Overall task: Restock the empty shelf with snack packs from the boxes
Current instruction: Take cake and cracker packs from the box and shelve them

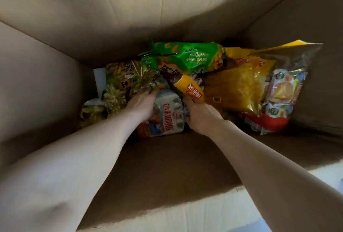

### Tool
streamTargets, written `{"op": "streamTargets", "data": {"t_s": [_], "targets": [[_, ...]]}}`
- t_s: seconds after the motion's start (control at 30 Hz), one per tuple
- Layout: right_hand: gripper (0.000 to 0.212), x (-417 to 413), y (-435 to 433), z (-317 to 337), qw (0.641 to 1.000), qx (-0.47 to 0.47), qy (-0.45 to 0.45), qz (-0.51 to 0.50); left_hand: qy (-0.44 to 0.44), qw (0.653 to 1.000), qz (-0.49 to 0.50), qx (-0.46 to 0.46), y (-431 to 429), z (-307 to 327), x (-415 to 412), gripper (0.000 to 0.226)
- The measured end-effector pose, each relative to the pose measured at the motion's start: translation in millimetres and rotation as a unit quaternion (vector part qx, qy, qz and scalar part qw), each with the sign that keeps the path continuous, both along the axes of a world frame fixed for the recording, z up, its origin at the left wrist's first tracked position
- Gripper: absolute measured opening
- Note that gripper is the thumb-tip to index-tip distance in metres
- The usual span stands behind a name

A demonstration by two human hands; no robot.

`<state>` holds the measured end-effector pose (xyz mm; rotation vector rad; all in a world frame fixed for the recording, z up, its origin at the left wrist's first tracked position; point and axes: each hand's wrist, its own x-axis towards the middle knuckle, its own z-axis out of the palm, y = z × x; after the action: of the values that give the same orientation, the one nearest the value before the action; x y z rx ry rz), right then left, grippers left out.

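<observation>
Cardboard box (55,83): left hand (143,105), right hand (202,117) both curled round white-blue snack pack (168,120) edges.

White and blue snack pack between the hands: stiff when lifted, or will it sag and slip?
Likely floppy: the white and blue snack pack is a creased film bag, so it may sag from the left hand gripping its side. Probably light, looking puffy. Glossy film may slip; the right hand holds the small yellow pack.
</observation>
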<state>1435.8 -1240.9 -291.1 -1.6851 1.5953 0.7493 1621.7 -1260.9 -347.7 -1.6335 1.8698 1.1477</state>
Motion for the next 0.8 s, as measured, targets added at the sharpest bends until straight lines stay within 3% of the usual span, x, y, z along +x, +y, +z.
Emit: {"op": "streamTargets", "data": {"t_s": [0.2, 0.4, 0.6, 0.73, 0.8], "targets": [[0.065, -3, -9, -32, 1.0, 0.005, 0.005, -0.002, -0.053, 0.996, -0.065, 0.031, -14, -38, -3, 0.102], [0.055, 4, -4, -26, 0.998, -0.063, 0.0, -0.015, -0.032, 0.998, -0.037, 0.028, -6, -11, 16, 0.09], [0.073, 32, -6, 11, 0.988, -0.12, -0.065, -0.067, -0.02, 0.989, 0.145, 0.017, 12, 47, 66, 0.076], [0.079, 58, -10, 14, 0.983, -0.128, -0.078, -0.103, -0.081, 0.953, 0.293, 0.016, 20, 71, 118, 0.079], [0.076, 68, -12, 1, 0.987, -0.096, -0.067, -0.108, -0.094, 0.918, 0.386, 0.001, 24, 74, 140, 0.076]]}}
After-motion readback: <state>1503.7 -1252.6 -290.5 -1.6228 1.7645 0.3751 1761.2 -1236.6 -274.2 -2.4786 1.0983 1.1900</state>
